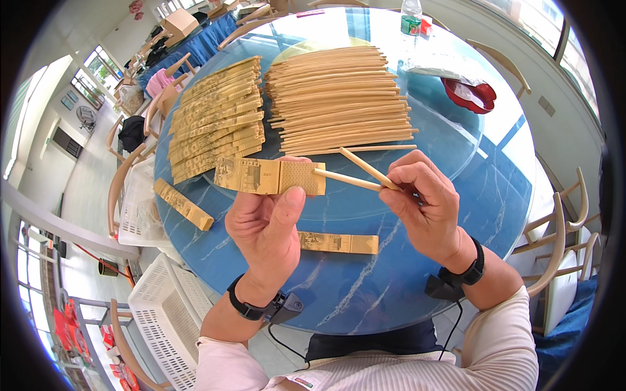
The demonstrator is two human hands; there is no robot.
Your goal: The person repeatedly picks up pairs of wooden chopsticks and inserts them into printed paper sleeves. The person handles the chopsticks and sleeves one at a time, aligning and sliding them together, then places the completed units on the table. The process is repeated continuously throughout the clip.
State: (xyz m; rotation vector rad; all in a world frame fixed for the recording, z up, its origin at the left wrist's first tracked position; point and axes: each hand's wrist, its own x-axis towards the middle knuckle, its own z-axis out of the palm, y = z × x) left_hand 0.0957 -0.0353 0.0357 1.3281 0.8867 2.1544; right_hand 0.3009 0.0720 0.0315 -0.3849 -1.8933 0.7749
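Observation:
My left hand [270,225] pinches a tan printed paper chopstick sleeve [251,174] between thumb and fingers. In my right hand [424,202] are two wooden chopsticks [352,179], gripped near one end and spread in a V. The tip of the lower one overlaps the sleeve's right end, on its front side; I cannot tell if it touches. Beyond my hands lies a wide stack of chopsticks [339,98], and left of it a fanned pile of sleeves [218,117]. A finished-looking single sleeve [339,243] rests below my hands, another printed sleeve [182,204] at the left.
The round blue marbled table [404,287] carries a glass turntable, a red dish [469,96] with white plastic, and a water bottle [411,18]. White perforated baskets [166,313] stand at the lower left. Wooden chairs [561,241] surround the table.

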